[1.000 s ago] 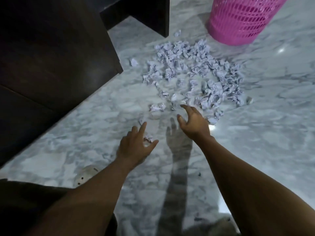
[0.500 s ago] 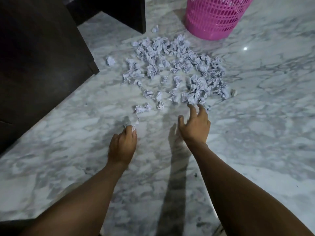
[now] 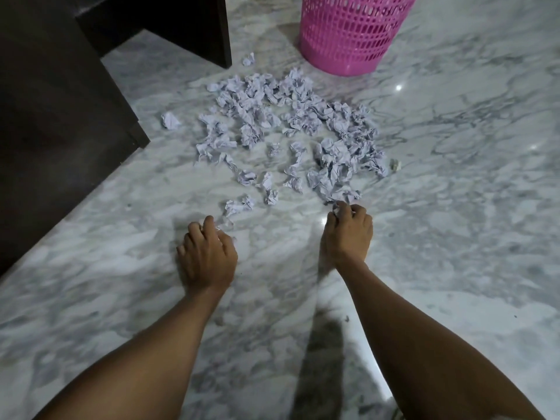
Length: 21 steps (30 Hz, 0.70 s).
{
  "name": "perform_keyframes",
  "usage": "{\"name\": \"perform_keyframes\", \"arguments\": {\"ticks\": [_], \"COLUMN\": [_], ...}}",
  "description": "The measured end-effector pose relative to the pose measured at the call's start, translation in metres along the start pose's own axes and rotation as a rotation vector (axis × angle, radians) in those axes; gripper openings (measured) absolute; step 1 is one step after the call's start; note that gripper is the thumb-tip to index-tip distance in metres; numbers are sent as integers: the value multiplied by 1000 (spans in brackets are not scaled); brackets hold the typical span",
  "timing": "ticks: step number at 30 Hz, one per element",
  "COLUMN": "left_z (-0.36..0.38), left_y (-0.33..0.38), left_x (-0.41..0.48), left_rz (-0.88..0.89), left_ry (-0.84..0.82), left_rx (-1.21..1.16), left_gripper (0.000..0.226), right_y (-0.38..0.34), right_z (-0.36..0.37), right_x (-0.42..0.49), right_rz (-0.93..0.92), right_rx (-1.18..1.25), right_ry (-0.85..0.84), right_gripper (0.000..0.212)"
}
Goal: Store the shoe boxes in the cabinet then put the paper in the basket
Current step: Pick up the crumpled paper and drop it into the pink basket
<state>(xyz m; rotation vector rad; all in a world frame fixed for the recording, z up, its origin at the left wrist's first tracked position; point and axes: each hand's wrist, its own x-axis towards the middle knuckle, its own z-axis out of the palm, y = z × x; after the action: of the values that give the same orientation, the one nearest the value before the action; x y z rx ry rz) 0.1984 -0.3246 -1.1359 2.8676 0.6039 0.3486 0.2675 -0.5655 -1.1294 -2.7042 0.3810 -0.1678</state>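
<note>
dozens of paper [image 3: 291, 128] wads litter the floor [image 3: 454, 207] before the basket [image 3: 348, 31]. both hands, left [image 3: 207, 256] and right [image 3: 347, 234], have fingers curled on a wad each. light, soft, crushable; probably pinch anywhere.

Crumpled paper pile [image 3: 291, 128]: landmark, spread on marble floor [image 3: 454, 207]; bare floor open to its right and on its near side, where both arms reach in; dark cabinet [image 3: 60, 116] walls off its left, one stray ball in the narrow gap between; pink basket [image 3: 351, 34] stands just beyond its far edge.
</note>
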Motion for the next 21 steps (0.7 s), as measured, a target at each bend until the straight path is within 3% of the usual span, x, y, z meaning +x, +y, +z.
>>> {"name": "perform_keyframes", "arguments": {"ticks": [5,9,14,21], "left_z": [5,14,14,-1], "left_y": [0,-3,-6,9], "left_x": [-6,-2,12,34], "left_rz": [133,242,364,-84], "left_ry": [-20,20,77,-44], "left_rx": [56,11,-78,-429], "left_gripper": [39,27,33,34], "right_y": [-1,-6,-6,-9], "right_z": [-6,-13,-11,-15], "right_x": [1,-3,-2,8], "right_rz": [-22,84,159,226], "right_rx": [69,258,361,378], "right_ry": [-59,-84,-135,-125], "right_gripper": [25,14,29,12]}}
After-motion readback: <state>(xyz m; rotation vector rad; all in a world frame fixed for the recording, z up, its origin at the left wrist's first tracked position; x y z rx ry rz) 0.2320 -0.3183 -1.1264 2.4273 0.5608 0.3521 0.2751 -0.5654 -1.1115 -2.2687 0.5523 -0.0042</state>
